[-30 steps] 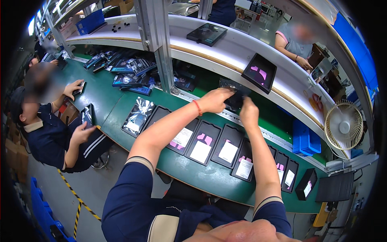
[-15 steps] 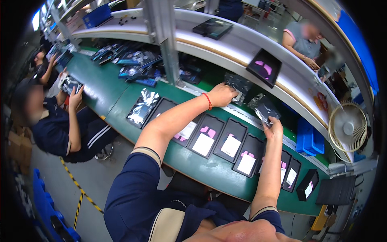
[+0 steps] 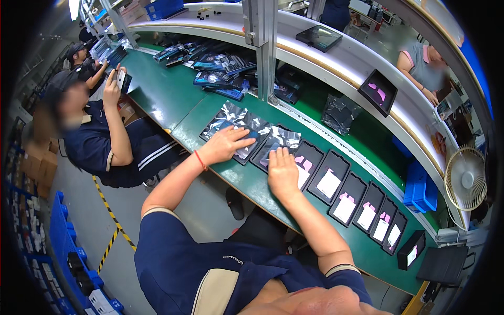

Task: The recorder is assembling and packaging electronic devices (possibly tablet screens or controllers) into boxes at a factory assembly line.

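My left hand (image 3: 226, 145) lies with fingers stretched and spread over shiny clear plastic packaging (image 3: 231, 114) in the trays at the left end of the row. To its right, my right hand (image 3: 283, 172) rests open, fingers extended, on a glossy plastic bag (image 3: 286, 137) in the neighbouring black tray (image 3: 258, 161). What lies under my palms is hidden. Further right along the table, several black trays stand in a row, such as this tray (image 3: 341, 164); they hold a white card (image 3: 329, 184) and pink pieces (image 3: 347, 197).
A pile of dark packages (image 3: 220, 65) lies at the back left of the green table (image 3: 194, 118). Another bag (image 3: 338, 115) sits under the white shelf (image 3: 294, 50). A metal post (image 3: 266, 58), blue bins (image 3: 420, 189) and a fan (image 3: 466, 178) stand around. A co-worker (image 3: 97, 131) sits at left.
Both hands have moved left and nearer, from the bags under the shelf to the trays at the left. A bag now lies under my right hand. The view has shifted.
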The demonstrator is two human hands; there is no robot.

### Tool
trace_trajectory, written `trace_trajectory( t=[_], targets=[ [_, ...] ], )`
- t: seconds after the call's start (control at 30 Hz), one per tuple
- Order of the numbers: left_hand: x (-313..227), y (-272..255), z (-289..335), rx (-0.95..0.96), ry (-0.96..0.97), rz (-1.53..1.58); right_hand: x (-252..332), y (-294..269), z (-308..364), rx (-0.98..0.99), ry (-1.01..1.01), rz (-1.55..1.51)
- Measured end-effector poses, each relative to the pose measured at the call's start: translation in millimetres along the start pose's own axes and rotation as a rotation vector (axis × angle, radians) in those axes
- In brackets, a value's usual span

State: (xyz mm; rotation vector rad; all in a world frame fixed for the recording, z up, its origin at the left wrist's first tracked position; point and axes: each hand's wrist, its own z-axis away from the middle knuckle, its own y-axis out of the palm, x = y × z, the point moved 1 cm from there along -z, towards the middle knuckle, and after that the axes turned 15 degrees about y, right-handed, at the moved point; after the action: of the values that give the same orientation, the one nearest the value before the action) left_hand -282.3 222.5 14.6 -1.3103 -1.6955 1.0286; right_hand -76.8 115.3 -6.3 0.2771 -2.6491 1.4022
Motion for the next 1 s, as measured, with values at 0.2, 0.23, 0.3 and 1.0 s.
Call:
trace_trajectory(
  t=[0.2,0.23,0.3,1.0],
  targets=[
    [-25.4,5.8,10.6,0.040,-0.155,0.136,22.5,0.7,6.7,0.313,0.121,0.064],
    [-25.0,6.3,9.6,0.037,-0.139,0.147,21.8,2.9,6.6,0.369,0.117,0.049],
    [-23.0,5.7,8.7,0.073,-0.186,0.117,21.6,7.9,7.8,0.425,0.115,0.035],
    [28.0,40.8,-170.9,-0.195,0.004,0.380,-187.8,0.8,-115.2,0.298,0.422,0.165]
  ],
)
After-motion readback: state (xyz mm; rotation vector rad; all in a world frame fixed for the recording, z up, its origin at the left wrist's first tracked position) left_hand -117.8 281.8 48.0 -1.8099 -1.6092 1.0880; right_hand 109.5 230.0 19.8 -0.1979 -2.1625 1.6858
